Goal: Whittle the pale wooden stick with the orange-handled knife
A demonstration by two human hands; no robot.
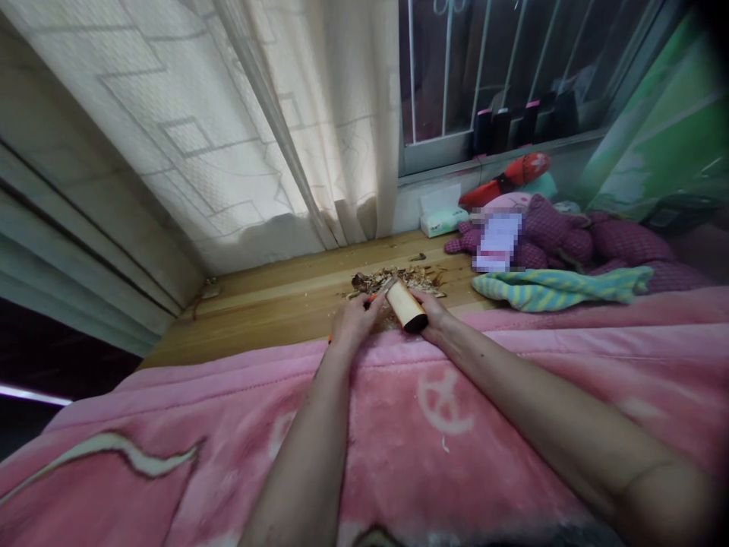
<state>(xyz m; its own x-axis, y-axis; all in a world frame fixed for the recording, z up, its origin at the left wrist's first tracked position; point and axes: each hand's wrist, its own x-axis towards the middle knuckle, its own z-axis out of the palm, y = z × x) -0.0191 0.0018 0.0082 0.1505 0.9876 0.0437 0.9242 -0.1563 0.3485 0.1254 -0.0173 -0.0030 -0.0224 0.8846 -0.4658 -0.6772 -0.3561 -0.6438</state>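
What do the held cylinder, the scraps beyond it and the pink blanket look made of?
Cylinder: probably bamboo or wood; pale, smooth-looking, dark-ended. Scraps: likely wood or bamboo shavings, thin, brownish. Blanket: plush fabric, soft nap, stitched seam; fibre unclear.

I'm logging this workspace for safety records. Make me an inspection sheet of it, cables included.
Surface: wooden top, pink blanket along near edge.
Job's things: pale cylinder, dark near end; orange tool, mostly hidden.
Clutter: shavings on wooden top; striped cloth, plush toys, tissue pack to the right.
Hands: left hand on orange tool, right hand on pale cylinder.
Cables: thin reddish strand at left, unclear whether cable.
Surroundings: curtain, barred window.
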